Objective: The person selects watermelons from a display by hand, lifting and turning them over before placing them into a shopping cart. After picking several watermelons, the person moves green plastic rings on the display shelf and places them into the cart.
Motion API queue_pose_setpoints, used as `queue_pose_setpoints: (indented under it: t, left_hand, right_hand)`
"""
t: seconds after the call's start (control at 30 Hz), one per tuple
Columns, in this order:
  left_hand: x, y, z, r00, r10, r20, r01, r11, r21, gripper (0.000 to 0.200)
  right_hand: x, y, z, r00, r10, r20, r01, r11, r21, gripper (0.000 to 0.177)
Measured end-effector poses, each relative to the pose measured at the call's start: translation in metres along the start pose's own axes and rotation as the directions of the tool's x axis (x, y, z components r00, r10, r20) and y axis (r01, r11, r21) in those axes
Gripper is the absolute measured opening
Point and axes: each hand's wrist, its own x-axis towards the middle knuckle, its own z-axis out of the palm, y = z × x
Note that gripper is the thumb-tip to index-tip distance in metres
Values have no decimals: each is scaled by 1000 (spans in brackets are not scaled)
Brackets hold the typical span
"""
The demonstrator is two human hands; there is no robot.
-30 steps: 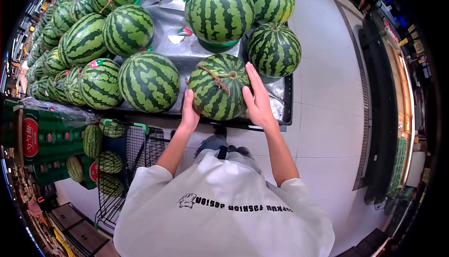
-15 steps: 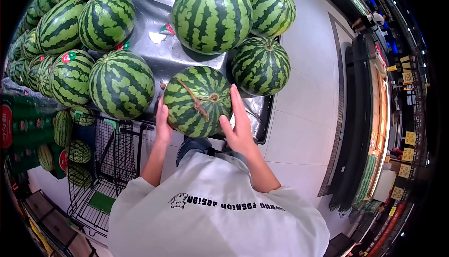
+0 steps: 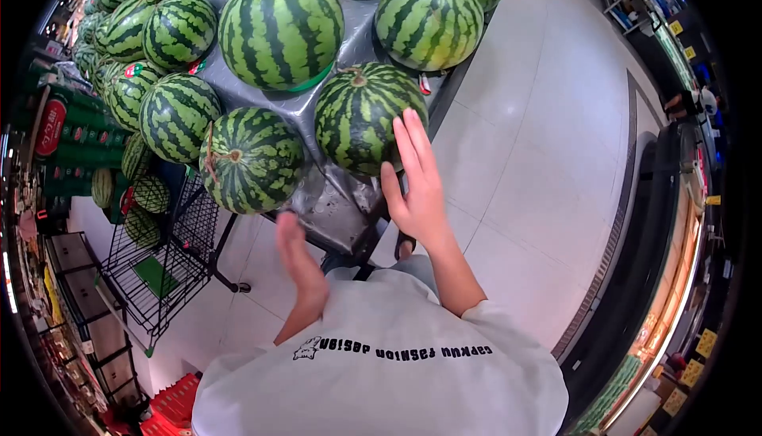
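Note:
My right hand [image 3: 417, 186] has its fingers stretched out, its fingertips against the right side of a striped watermelon [image 3: 361, 114] at the display's near corner. My left hand [image 3: 300, 255], a little blurred, is held flat with nothing in it, just in front of the stand's near edge. Close above it sits a watermelon with a dried stem [image 3: 255, 162], apart from the hand. Behind these two rest a large watermelon [image 3: 279, 31] and another with a yellowish patch [image 3: 429, 21].
More watermelons pile up at the far left, on a silver display surface [image 3: 329, 210]. A black wire shopping cart [image 3: 171, 237] stands left of it. A red basket [image 3: 173, 408] is at lower left. Pale tiled floor [image 3: 508, 174] and a long display case [image 3: 635, 277] lie to the right.
Both hands have left the watermelon with the dried stem, which now sits on the display. My right hand has come to the watermelon on its right. The view has shifted rightward.

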Motion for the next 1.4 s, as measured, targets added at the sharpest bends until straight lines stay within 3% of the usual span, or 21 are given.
queue_pose_setpoints:
  t: [0.07, 0.13, 0.2, 0.27, 0.33, 0.57, 0.83, 0.93, 1.0, 1.13, 1.17, 1.2, 1.27, 1.4]
  left_hand:
    - [-32, 9, 39, 928, -93, 361, 52, 991, 123, 67]
    - [-7, 0, 69, 952, 17, 304, -41, 997, 72, 73]
    - [39, 1, 93, 978, -12, 207, 48, 984, -170, 73]
    - [70, 11, 111, 830, -141, 540, 384, 847, -369, 80]
    - [77, -3, 132, 869, -210, 448, 397, 836, -378, 89]
    - [84, -19, 126, 849, -295, 437, 437, 858, -270, 113]
    - [66, -11, 130, 903, -240, 358, 342, 904, -258, 114]
    - [61, -11, 132, 915, -231, 331, 331, 899, -288, 115]
    - [48, -9, 137, 926, -211, 313, 324, 869, -373, 116]
    - [37, -17, 142, 938, -213, 272, 317, 844, -432, 105]
    - [32, -15, 145, 947, -178, 267, 287, 844, -454, 98]
    - [30, -17, 147, 960, -207, 189, 273, 843, -464, 78]
    - [32, -27, 145, 967, -182, 176, 247, 835, -493, 73]
    - [24, -26, 160, 979, -203, 4, 174, 830, -531, 64]
  right_hand:
    - [11, 15, -6, 996, -31, 81, 44, 985, -167, 57]
    - [10, 28, -6, 988, -50, 145, 68, 990, -121, 55]
    - [6, 28, -8, 986, -53, 158, 67, 994, -86, 55]
    - [5, 28, -7, 983, -76, 166, 95, 989, -111, 59]
    - [3, 25, -4, 985, -81, 155, 105, 982, -154, 60]
    - [-1, 27, -8, 969, -73, 238, 115, 979, -166, 68]
    - [9, 38, -32, 925, -148, 351, 223, 958, -182, 65]
    - [31, 46, -41, 975, -29, 221, 41, 998, -53, 60]
    - [50, 64, -47, 971, 63, 231, -99, 984, 148, 60]
    - [81, 81, -41, 935, 151, 322, -266, 897, 352, 59]
    - [84, 88, -34, 946, 87, 311, -195, 922, 335, 58]
    - [85, 102, -23, 917, -32, 399, -122, 928, 353, 58]
    - [79, 110, -15, 898, -104, 428, -36, 951, 307, 58]
    - [106, 133, -31, 825, -216, 521, -77, 872, 484, 62]
